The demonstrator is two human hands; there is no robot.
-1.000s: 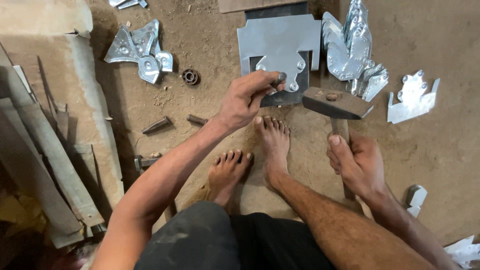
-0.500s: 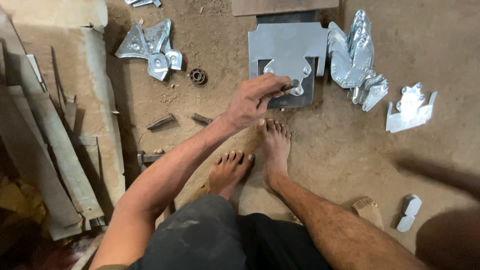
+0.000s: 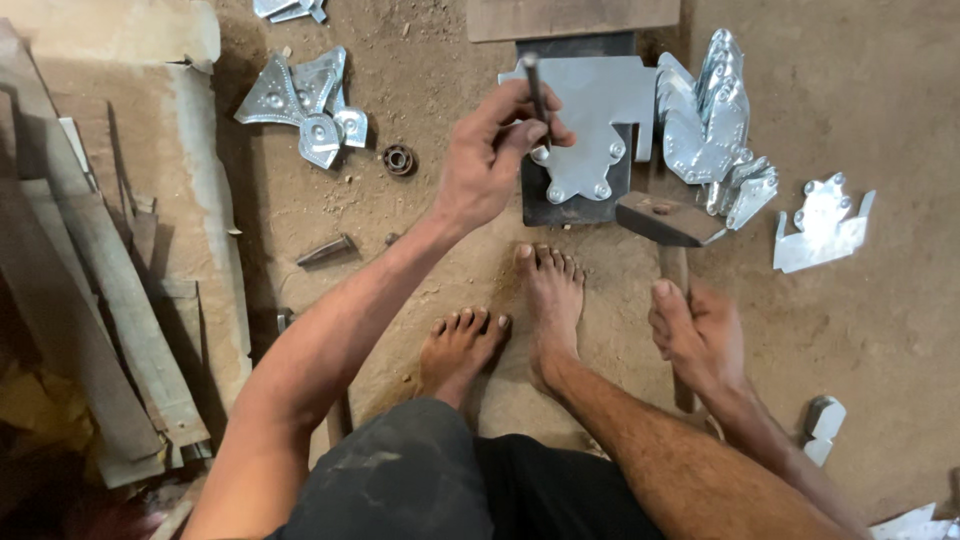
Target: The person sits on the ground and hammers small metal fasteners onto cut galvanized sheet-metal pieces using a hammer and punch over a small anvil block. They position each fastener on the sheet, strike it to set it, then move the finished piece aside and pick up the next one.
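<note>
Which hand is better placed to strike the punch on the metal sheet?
Probably the right hand: it grips the hammer handle, head raised beside the metal sheet. The left hand is busy holding the punch upright there.

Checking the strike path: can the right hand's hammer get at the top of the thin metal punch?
Probably yes: the right hand holds the dark-headed hammer just beside the thin metal punch, whose top stands clear above the left hand's fingers.

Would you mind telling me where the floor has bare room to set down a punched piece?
Bare dirt lies right of the loose cut piece, and between the bearing ring and the feet. Around the dark block and stacked pieces it is crowded.
</note>
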